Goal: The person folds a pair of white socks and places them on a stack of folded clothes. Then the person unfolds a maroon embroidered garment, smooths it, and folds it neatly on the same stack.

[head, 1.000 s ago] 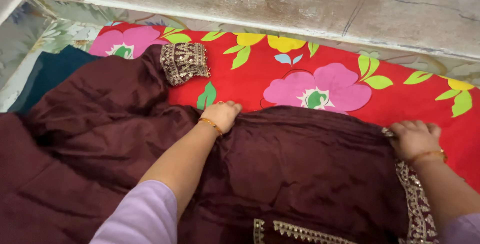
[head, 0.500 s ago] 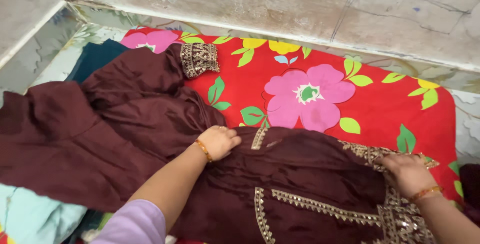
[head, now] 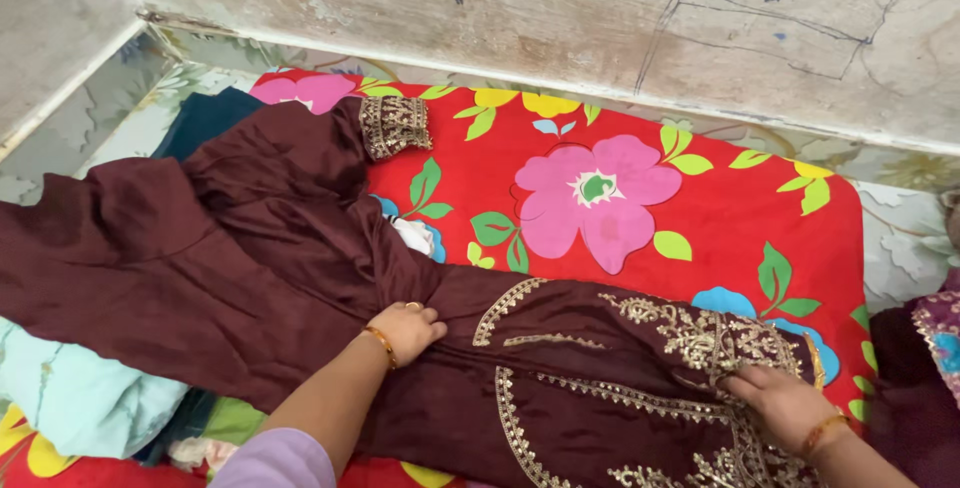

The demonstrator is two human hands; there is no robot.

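Maroon dress (head: pixel 300 248) with gold embroidery lies spread over the red floral sheet (head: pixel 640 208), its cuffed sleeve (head: pixel 395 126) reaching toward the wall. I judge the folding barely begun: the skirt is still bunched left. My left hand (head: pixel 405 331) pinches cloth mid-garment; my right hand (head: pixel 780 403) grips the embroidered yoke (head: pixel 700 338).

The maroon garment (head: pixel 250 268) runs off the bottom edge, hiding much of the red floral sheet (head: pixel 620 148) beneath.
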